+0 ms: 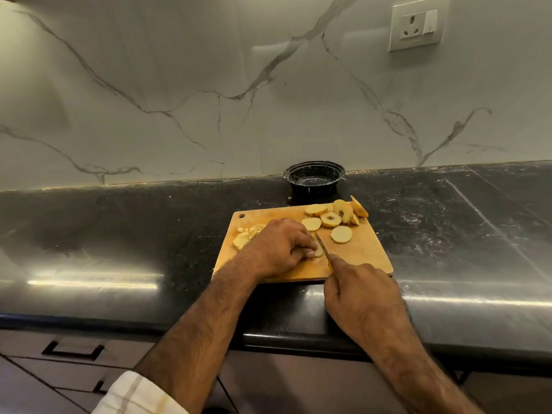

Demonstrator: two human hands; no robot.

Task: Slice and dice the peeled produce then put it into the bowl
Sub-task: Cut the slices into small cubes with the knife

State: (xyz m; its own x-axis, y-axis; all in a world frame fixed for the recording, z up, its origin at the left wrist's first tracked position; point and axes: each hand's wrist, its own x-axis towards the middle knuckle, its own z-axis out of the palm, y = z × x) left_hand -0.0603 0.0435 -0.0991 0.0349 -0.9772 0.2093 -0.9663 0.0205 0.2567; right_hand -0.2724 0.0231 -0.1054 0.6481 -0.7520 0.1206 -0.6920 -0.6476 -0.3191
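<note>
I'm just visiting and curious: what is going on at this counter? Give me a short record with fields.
Surface: rectangular wooden cutting board on a dark stone counter
Left hand: fingers curled over a pale slice, holding it down on the board
Right hand: grip round a small knife, blade at that slice
Waiting: round pale slices at the board's far right
Diced: small pale pieces at the board's left
Bowl: round black bowl behind the board, no produce visible in it

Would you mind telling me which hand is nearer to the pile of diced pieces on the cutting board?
Left. The left hand lies right beside the diced pieces; the right hand is farther off, at the board's near edge.
</note>
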